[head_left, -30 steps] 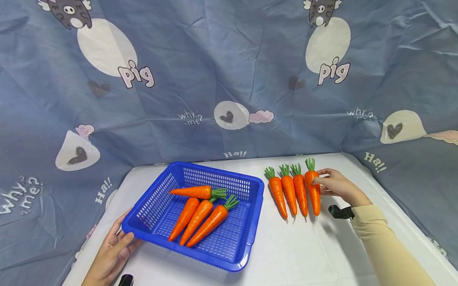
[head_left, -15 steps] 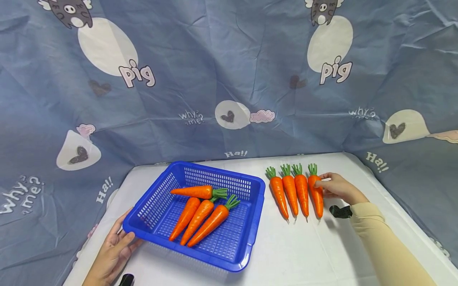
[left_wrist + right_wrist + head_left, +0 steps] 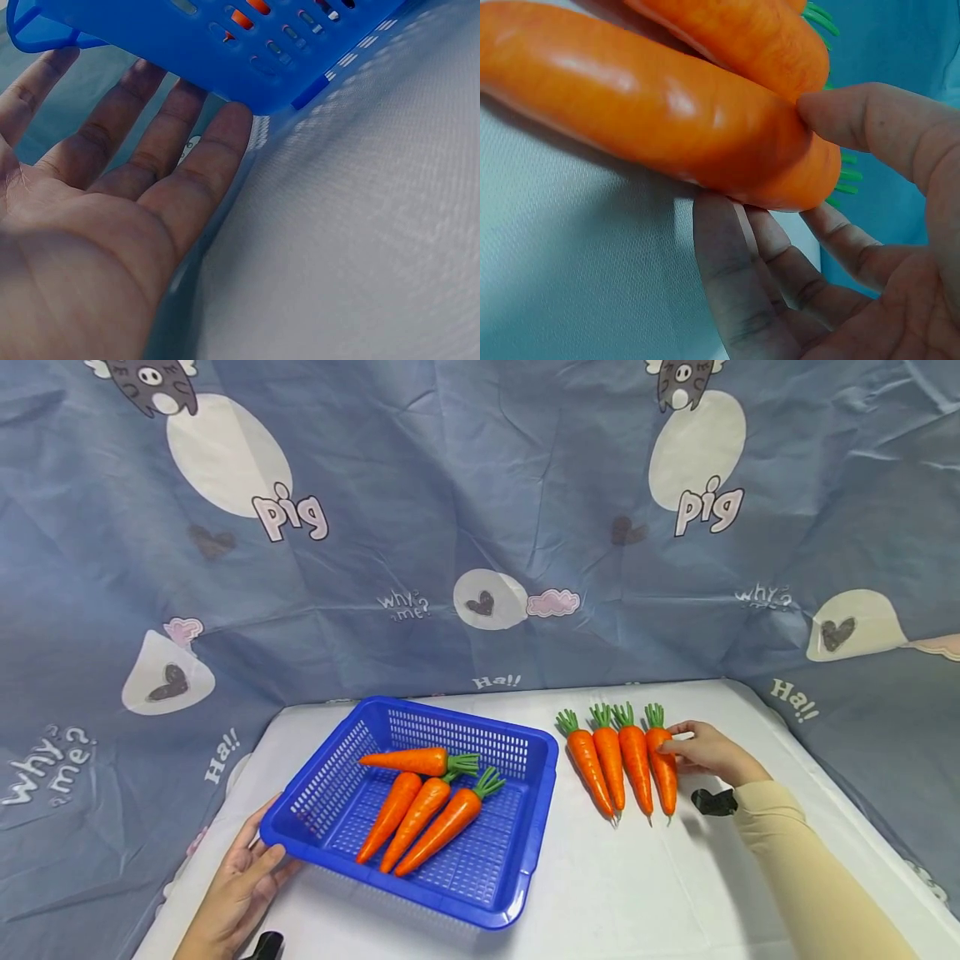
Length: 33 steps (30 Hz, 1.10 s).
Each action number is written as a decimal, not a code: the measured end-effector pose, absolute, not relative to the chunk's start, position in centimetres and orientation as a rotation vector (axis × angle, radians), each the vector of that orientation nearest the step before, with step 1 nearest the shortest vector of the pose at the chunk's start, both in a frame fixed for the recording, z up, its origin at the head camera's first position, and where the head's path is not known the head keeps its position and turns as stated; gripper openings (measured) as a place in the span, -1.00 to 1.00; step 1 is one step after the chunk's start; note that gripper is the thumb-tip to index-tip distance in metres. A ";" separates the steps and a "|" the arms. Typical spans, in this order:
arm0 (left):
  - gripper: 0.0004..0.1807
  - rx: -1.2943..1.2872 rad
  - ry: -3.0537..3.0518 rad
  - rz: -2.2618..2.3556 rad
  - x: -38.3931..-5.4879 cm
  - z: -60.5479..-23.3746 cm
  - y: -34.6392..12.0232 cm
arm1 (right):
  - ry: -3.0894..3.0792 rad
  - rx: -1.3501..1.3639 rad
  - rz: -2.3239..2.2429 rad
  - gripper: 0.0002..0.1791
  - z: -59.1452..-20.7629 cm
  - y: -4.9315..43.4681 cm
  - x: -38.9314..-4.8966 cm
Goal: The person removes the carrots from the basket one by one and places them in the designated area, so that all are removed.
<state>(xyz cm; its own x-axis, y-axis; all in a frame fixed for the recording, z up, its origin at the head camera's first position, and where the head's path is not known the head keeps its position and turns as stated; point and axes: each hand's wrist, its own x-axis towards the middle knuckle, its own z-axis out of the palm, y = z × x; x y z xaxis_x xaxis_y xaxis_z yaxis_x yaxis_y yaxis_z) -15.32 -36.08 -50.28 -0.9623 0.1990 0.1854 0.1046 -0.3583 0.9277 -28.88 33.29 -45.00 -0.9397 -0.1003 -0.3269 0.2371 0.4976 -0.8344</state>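
In the head view, my left hand (image 3: 242, 883) holds the near left corner of a blue plastic basket (image 3: 534, 843), thumb and fingers on either side of it. The left wrist view shows fingertips against the basket's slotted wall (image 3: 225, 45). Several orange carrots (image 3: 438, 832) with green tops lie inside the basket. To its right, more carrots (image 3: 591, 770) lie side by side on the table, tops pointing away. My right hand (image 3: 712, 752) pinches the upper part of the rightmost carrot (image 3: 663, 772); in the right wrist view its thumb presses one side of that carrot (image 3: 667, 112), fingers under the other.
A white cloth (image 3: 600, 893) covers the table. Behind and at both sides hangs a blue printed curtain (image 3: 375, 527). Dark straps show near both wrists, the right one (image 3: 714, 802) beside the right-hand carrots.
My right hand has lowered its carrot into line with the row, nearer to me. The two leftmost carrots' tips have come together. My left hand and the basket hold still.
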 end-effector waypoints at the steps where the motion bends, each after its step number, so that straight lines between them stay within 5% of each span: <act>1: -0.30 0.414 1.746 2.507 -15.3 -50.3 -36.1 | 2.412 0.119 -1.417 -0.29 -44.9 33.3 -28.9; 22: -0.29 0.430 1.747 2.498 -15.2 -50.3 -36.0 | 2.481 0.179 -1.340 -0.25 -42.8 33.7 -28.1; 33: -0.30 0.406 1.721 2.501 -15.3 -50.2 -36.2 | 2.578 0.073 -1.343 -0.27 -38.7 29.0 -28.0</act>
<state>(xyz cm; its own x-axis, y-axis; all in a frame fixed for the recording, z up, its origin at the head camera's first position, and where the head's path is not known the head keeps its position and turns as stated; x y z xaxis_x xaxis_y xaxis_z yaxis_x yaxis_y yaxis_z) -15.33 -36.17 -50.15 -0.9618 0.2129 0.1720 0.0845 -0.3668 0.9265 -27.97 28.98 -38.68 -0.9716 -0.0632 -0.2279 0.1505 0.5780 -0.8020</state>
